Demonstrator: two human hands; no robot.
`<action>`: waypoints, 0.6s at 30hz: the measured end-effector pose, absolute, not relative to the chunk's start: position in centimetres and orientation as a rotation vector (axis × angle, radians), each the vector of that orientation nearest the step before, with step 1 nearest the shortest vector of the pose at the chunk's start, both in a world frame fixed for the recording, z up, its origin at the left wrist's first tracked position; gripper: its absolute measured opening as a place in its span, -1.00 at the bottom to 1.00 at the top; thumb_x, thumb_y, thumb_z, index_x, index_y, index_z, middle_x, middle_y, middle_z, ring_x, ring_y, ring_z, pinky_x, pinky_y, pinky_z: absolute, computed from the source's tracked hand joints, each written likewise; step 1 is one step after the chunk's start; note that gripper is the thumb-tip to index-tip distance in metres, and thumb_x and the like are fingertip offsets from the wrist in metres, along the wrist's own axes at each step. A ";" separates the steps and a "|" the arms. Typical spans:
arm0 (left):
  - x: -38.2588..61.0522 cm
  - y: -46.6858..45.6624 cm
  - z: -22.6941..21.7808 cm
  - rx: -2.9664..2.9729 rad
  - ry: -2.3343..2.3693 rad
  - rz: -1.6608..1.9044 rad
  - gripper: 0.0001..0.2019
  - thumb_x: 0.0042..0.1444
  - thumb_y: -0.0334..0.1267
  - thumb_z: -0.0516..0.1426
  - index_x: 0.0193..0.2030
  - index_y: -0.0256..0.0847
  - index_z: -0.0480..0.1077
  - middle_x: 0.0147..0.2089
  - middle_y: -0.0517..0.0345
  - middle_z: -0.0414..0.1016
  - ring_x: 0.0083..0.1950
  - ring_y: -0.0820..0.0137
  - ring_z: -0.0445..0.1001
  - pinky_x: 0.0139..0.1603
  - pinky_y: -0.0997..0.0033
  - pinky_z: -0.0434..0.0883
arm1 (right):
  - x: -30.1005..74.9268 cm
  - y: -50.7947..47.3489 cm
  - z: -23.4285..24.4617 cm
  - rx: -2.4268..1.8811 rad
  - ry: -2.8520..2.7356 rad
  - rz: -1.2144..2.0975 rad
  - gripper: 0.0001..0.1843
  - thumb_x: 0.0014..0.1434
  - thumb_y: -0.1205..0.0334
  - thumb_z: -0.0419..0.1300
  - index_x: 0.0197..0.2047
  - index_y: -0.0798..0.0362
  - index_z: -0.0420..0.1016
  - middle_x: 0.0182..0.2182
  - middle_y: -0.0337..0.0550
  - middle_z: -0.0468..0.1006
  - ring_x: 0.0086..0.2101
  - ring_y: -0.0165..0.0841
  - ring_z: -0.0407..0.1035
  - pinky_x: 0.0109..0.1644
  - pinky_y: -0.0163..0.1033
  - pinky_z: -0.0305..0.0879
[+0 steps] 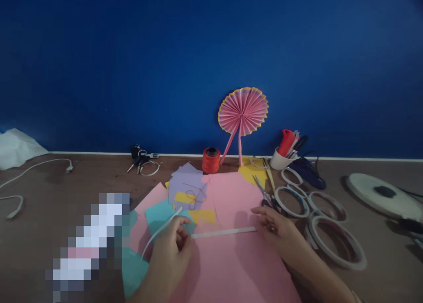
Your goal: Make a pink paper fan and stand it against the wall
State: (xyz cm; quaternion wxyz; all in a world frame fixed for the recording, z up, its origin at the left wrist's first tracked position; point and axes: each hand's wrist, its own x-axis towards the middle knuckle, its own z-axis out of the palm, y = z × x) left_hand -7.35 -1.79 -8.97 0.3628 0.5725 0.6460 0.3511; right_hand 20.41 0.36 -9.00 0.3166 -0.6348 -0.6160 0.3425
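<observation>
A narrow white strip, apparently tape (224, 233), stretches nearly level between my two hands over a large pink paper sheet (231, 267). My left hand (173, 248) is closed, thumb and fingers pinching the strip's left end. A thin curled white band (160, 232) shows beyond that hand; whether it joins the strip is hidden. At the other end, my right hand (279, 232) pinches the strip, its index finger reaching forward. Just beyond its fingertips lie scissors (266, 195) with dark handles. Teal paper (157, 215) and a yellow scrap (203, 216) lie near my left hand.
Several tape rolls (339, 241) lie at right, before a pen cup (280, 159) and a round white device (380, 192). A pleated pink paper fan (243, 112) leans on the blue wall behind a red thread spool (210, 160). Purple papers (188, 184) and keys (142, 159) lie left.
</observation>
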 end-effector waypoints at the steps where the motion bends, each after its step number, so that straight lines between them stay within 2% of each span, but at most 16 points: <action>1: -7.3 -1.8 -8.9 1.481 1.667 0.901 -0.76 -0.10 -0.27 0.05 -0.23 -0.11 0.38 -0.53 0.29 0.31 -0.51 0.36 0.37 -0.46 0.40 0.29 | 20.4 0.4 -9.0 -1.675 -1.617 0.904 -0.68 -0.01 0.06 0.11 -0.22 0.05 0.46 -0.63 -0.33 0.24 -0.58 -0.40 0.21 -0.51 -0.32 0.15; 9: -7.5 -1.9 -9.0 1.536 1.682 0.880 -0.74 -0.09 -0.31 0.03 -0.21 -0.09 0.37 -0.52 0.31 0.30 -0.53 0.38 0.37 -0.47 0.41 0.29 | 20.5 0.3 -9.6 -1.689 -1.603 0.906 -0.67 -0.02 0.10 0.13 -0.20 0.06 0.47 -0.58 -0.29 0.34 -0.55 -0.38 0.28 -0.47 -0.30 0.21; 18: -7.6 -1.9 -8.4 1.445 1.635 0.876 -0.75 -0.09 -0.30 0.02 -0.21 -0.10 0.34 -0.52 0.31 0.28 -0.52 0.37 0.37 -0.48 0.40 0.30 | 20.5 0.3 -9.5 -1.701 -1.644 0.905 -0.66 0.00 0.07 0.10 -0.19 0.07 0.45 -0.59 -0.29 0.32 -0.56 -0.38 0.26 -0.48 -0.30 0.21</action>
